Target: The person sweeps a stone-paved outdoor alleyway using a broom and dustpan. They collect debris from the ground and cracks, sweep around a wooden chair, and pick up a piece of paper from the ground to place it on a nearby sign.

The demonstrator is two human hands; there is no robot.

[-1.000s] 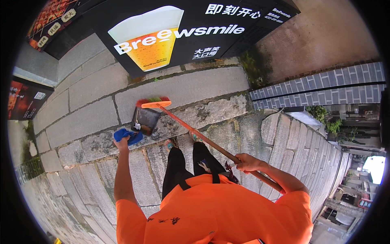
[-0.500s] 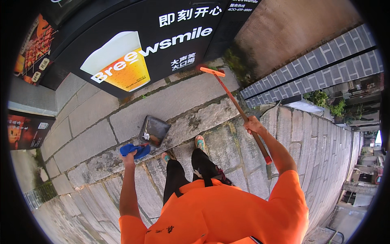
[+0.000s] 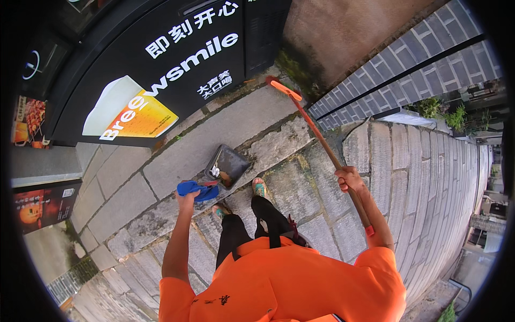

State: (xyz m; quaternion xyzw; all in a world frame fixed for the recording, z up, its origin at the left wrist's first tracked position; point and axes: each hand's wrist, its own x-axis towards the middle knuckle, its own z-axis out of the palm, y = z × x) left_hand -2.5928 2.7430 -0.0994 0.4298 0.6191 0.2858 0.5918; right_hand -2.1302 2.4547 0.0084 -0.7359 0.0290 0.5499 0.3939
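My left hand (image 3: 188,198) is closed on a blue cloth-like thing (image 3: 199,190), seen from above, low on the left. A short red piece shows between this and the black dustpan (image 3: 238,161); whether my hand also grips a dustpan handle is hidden. White crumpled litter (image 3: 215,171) and a brown scrap (image 3: 225,178) lie in the dustpan, which rests on the stone step before my feet. Out to the right, my right hand (image 3: 349,178) is wrapped round the wooden handle of a broom (image 3: 322,140). Its orange head (image 3: 286,90), with dark red bristles, reaches the base of the wall.
A black panel (image 3: 182,70) picturing a beer glass stands along the step's far side. Grey brickwork (image 3: 397,75) borders the upper right, with green plants (image 3: 429,107) beyond it. Stone paving (image 3: 375,155) stretches right. My sandaled foot (image 3: 259,188) is near the dustpan.
My left hand, the blue thing and the dustpan have shifted right along the step. The broom head has turned, showing its dark red bristles. The whole view has swung a little.
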